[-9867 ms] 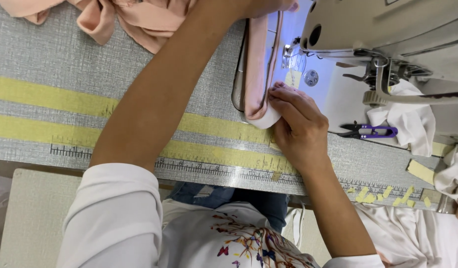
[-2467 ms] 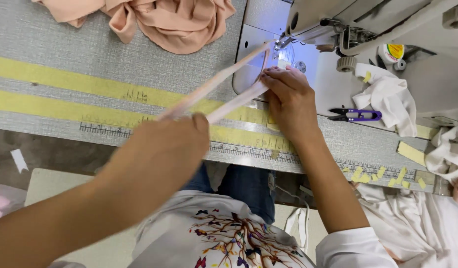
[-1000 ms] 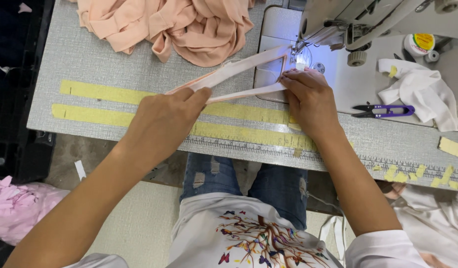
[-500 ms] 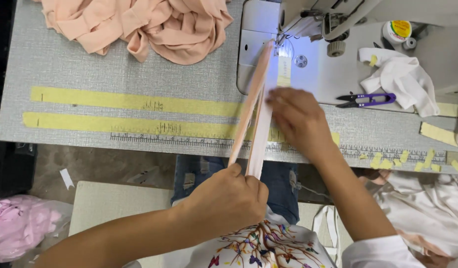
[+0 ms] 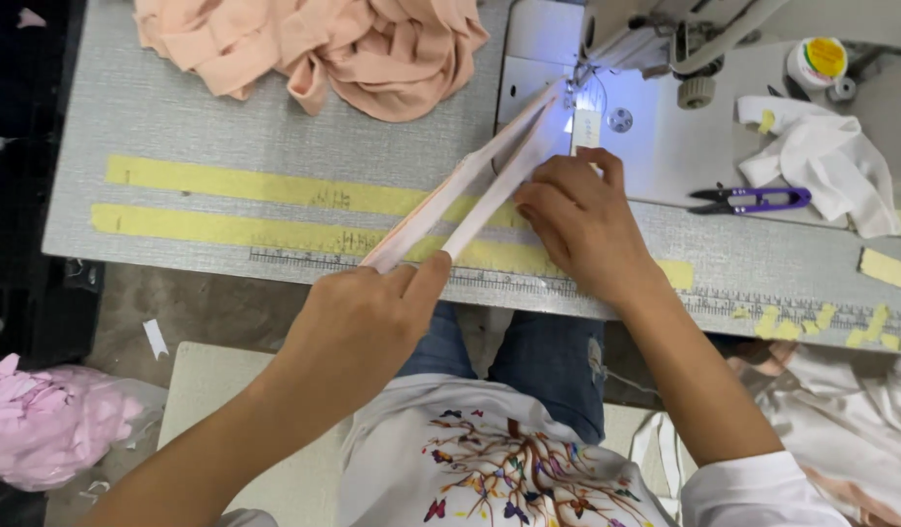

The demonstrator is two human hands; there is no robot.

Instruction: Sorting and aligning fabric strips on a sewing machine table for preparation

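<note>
A narrow peach fabric strip (image 5: 470,185), doubled into two bands, runs taut from the sewing machine's needle area (image 5: 579,93) down and left over the table's front edge. My left hand (image 5: 368,312) pinches its near end between thumb and fingers. My right hand (image 5: 577,220) rests on the table beside the strip's upper part, fingertips touching it close to the lit needle plate.
A heap of peach fabric (image 5: 314,44) lies at the back left of the grey table (image 5: 177,137). Two yellow tape strips (image 5: 226,185) and a printed ruler cross the table. Purple thread snips (image 5: 753,200), white cloth (image 5: 821,156) and a yellow-lidded pot (image 5: 817,59) sit right. Pink scraps (image 5: 40,420) lie on the floor.
My left hand has swung the strip's near end leftward and up, so the strip now slants across the table. My right hand stays by the needle plate.
</note>
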